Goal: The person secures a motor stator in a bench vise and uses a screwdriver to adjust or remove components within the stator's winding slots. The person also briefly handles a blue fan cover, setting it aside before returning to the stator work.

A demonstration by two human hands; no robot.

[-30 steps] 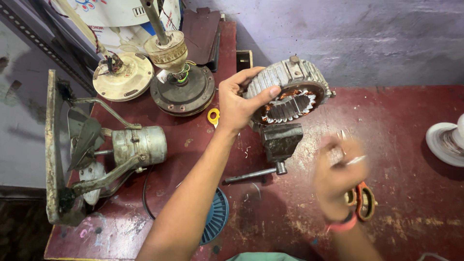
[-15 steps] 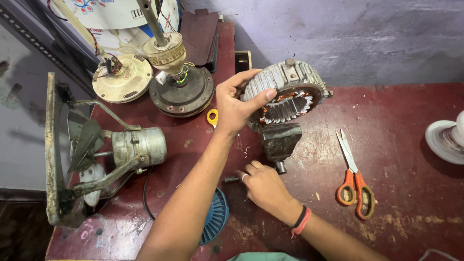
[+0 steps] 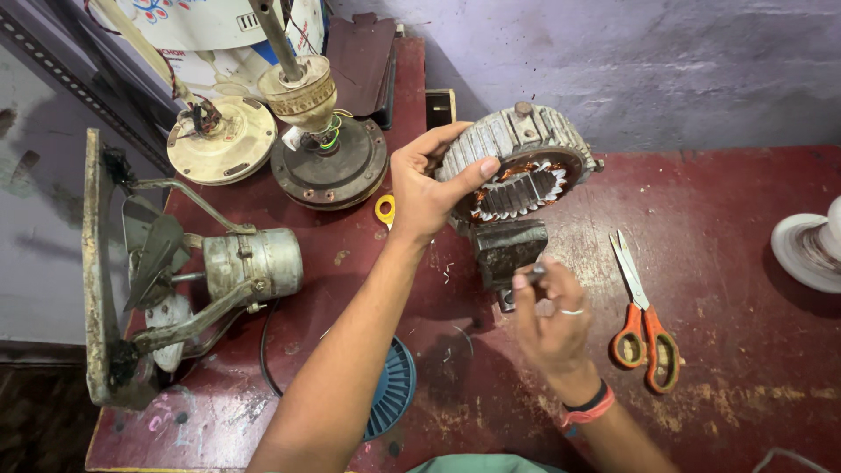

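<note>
From the head view, my left hand [image 3: 429,188] grips the rim of the ribbed grey motor stator [image 3: 517,162], thumb pressed across its front edge and fingers curled over the top. The stator stands tilted on a dark block [image 3: 508,250] just below my palm, copper windings showing in its ring. My right hand [image 3: 552,328] sits below the block, fingers pinched round a thin dark metal rod [image 3: 533,273] whose tip pokes up between thumb and forefinger, close against the block. Right of that hand lie orange-handled scissors [image 3: 644,324] on the red worktable [image 3: 727,210], near but apart. Left of my left hand stand a dark round motor housing [image 3: 328,162] with a shaft and a cream disc [image 3: 221,140]. Further left, beyond my forearm, lies an exhaust fan [image 3: 188,276] in its frame. A blue grille [image 3: 390,385] peeks from under my left forearm.
</note>
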